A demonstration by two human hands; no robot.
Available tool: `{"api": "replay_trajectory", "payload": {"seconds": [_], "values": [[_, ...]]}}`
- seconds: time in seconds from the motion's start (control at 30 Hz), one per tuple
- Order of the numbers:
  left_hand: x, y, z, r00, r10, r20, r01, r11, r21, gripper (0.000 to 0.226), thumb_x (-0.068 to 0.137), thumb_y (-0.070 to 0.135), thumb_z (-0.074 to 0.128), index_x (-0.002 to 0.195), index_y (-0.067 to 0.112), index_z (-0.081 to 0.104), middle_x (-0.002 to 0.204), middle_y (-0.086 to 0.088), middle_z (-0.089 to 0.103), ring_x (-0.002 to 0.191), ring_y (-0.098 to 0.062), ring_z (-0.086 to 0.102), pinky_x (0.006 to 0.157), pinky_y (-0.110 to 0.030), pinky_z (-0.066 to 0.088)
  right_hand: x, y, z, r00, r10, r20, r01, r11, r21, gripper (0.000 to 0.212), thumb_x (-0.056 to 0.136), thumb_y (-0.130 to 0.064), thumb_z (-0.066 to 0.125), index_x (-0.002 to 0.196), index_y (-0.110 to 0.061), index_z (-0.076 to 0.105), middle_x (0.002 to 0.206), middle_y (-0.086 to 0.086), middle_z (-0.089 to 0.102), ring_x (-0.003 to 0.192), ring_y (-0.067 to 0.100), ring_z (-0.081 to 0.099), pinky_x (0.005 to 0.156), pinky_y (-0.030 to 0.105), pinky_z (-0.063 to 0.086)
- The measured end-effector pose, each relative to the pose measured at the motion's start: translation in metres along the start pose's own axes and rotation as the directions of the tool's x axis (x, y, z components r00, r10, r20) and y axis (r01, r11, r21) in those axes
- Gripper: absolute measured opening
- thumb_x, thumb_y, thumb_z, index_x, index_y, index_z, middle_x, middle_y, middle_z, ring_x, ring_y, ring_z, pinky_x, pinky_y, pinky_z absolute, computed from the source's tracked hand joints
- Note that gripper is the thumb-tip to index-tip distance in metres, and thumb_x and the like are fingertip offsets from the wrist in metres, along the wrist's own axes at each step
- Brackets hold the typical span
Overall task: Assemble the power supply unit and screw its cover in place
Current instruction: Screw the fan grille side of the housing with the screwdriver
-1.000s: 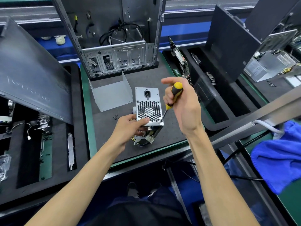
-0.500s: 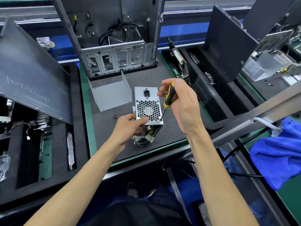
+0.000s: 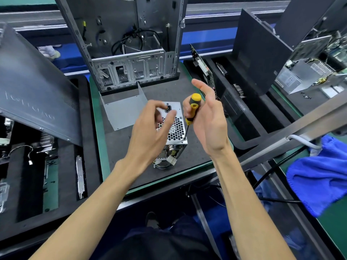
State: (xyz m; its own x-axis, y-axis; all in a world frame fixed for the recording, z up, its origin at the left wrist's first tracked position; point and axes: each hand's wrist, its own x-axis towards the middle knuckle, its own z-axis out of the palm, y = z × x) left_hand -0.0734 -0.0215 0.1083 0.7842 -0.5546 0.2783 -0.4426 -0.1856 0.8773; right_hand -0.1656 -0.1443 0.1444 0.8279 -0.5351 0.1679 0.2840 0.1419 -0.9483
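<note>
From my remote feed, a dark foam mat point(image 3: 187, 166) edged in green covers the assembly bench, with an open computer chassis point(image 3: 131, 53) standing upright at its far side and a blue cloth point(image 3: 319, 181) heaped off to the right. The left hand point(image 3: 150, 134) hovers over the power supply unit point(image 3: 176, 128), fingers loosely curled and apart, holding nothing I can make out. The right hand point(image 3: 208, 124) grips a yellow-and-black screwdriver point(image 3: 191, 111), index finger raised, tip at the unit's near right corner. The silver unit stands mid-mat, honeycomb grille up, wiring spilling below.
</note>
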Motion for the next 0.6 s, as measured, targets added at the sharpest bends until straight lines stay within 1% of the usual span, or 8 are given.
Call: {"api": "replay_trajectory", "payload": {"seconds": [0.1, 0.2, 0.3, 0.37, 0.4, 0.47, 0.53, 0.6], "values": [[0.012, 0.042, 0.001, 0.971, 0.24, 0.003, -0.24, 0.97, 0.026, 0.032, 0.093, 0.048, 0.065, 0.108, 0.022, 0.055, 0.085, 0.006, 0.052, 0.078, -0.011, 0.051, 0.068, -0.017, 0.039, -0.001, 0.003, -0.003, 1.0, 0.01, -0.002, -0.01, 1.0, 0.024, 0.049, 0.097, -0.024, 0.028, 0.141, -0.007, 0.04, 0.084, -0.001, 0.051, 0.081, 0.011, 0.048, 0.081, 0.024, 0.044], [0.023, 0.066, 0.007, 0.958, 0.286, 0.029, -0.287, 0.955, 0.069, 0.032, 0.087, 0.04, 0.076, 0.1, 0.014, 0.063, 0.088, 0.0, 0.058, 0.081, -0.011, 0.053, 0.071, -0.014, 0.038, -0.002, 0.007, -0.007, 1.0, 0.019, -0.011, -0.019, 1.0, 0.007, 0.041, 0.102, -0.027, 0.03, 0.134, -0.006, 0.046, 0.085, -0.007, 0.056, 0.081, 0.01, 0.05, 0.077, 0.023, 0.044], [0.03, 0.075, 0.009, 0.944, 0.319, 0.081, -0.325, 0.942, 0.08, 0.022, 0.086, 0.03, 0.079, 0.089, 0.011, 0.068, 0.083, 0.0, 0.062, 0.077, -0.011, 0.055, 0.071, -0.018, 0.042, -0.003, 0.007, -0.013, 0.997, 0.066, -0.028, -0.068, 0.996, -0.061, 0.037, 0.099, -0.028, 0.038, 0.128, -0.011, 0.052, 0.091, -0.005, 0.061, 0.081, 0.012, 0.05, 0.074, 0.026, 0.044], [0.032, 0.077, 0.009, 0.927, 0.35, 0.132, -0.362, 0.929, 0.08, 0.017, 0.087, 0.025, 0.077, 0.088, 0.01, 0.071, 0.082, 0.0, 0.065, 0.076, -0.012, 0.057, 0.073, -0.024, 0.048, -0.005, 0.006, -0.017, 0.996, 0.095, -0.005, -0.094, 0.983, -0.16, 0.038, 0.096, -0.024, 0.038, 0.128, -0.013, 0.055, 0.103, 0.016, 0.062, 0.092, 0.024, 0.051, 0.084, 0.034, 0.044], [0.034, 0.076, 0.008, 0.918, 0.361, 0.162, -0.378, 0.922, 0.089, 0.016, 0.089, 0.024, 0.076, 0.089, 0.009, 0.071, 0.083, -0.001, 0.066, 0.078, -0.014, 0.059, 0.075, -0.029, 0.05, -0.006, 0.005, -0.02, 0.995, 0.103, 0.014, -0.098, 0.974, -0.204, 0.039, 0.097, -0.019, 0.036, 0.13, -0.012, 0.055, 0.112, 0.021, 0.063, 0.101, 0.023, 0.056, 0.092, 0.033, 0.046], [0.038, 0.074, 0.006, 0.898, 0.383, 0.217, -0.413, 0.903, 0.115, 0.015, 0.092, 0.022, 0.071, 0.093, 0.007, 0.072, 0.088, -0.003, 0.067, 0.082, -0.019, 0.061, 0.079, -0.038, 0.052, -0.009, 0.001, -0.024, 0.993, 0.092, 0.068, -0.069, 0.955, -0.289, 0.04, 0.101, -0.009, 0.035, 0.138, -0.008, 0.051, 0.128, 0.009, 0.064, 0.119, 0.006, 0.061, 0.103, 0.022, 0.047], [0.041, 0.07, 0.005, 0.877, 0.409, 0.253, -0.447, 0.887, 0.116, 0.014, 0.095, 0.017, 0.067, 0.099, 0.005, 0.072, 0.094, -0.006, 0.067, 0.086, -0.022, 0.063, 0.082, -0.043, 0.052, -0.01, -0.003, -0.03, 0.992, 0.074, 0.103, -0.027, 0.916, -0.4, 0.036, 0.107, 0.001, 0.039, 0.139, -0.004, 0.052, 0.129, 0.009, 0.065, 0.117, 0.002, 0.062, 0.1, 0.018, 0.048], [0.04, 0.068, 0.006, 0.856, 0.439, 0.273, -0.48, 0.871, 0.104, 0.016, 0.097, 0.013, 0.063, 0.105, 0.004, 0.073, 0.099, -0.008, 0.068, 0.091, -0.023, 0.064, 0.084, -0.043, 0.053, -0.01, -0.005, -0.039, 0.997, 0.041, 0.07, -0.002, 0.875, -0.484, 0.027, 0.105, 0.006, 0.05, 0.128, 0.005, 0.062, 0.116, 0.016, 0.071, 0.105, 0.007, 0.067, 0.091, 0.019, 0.053]]}}
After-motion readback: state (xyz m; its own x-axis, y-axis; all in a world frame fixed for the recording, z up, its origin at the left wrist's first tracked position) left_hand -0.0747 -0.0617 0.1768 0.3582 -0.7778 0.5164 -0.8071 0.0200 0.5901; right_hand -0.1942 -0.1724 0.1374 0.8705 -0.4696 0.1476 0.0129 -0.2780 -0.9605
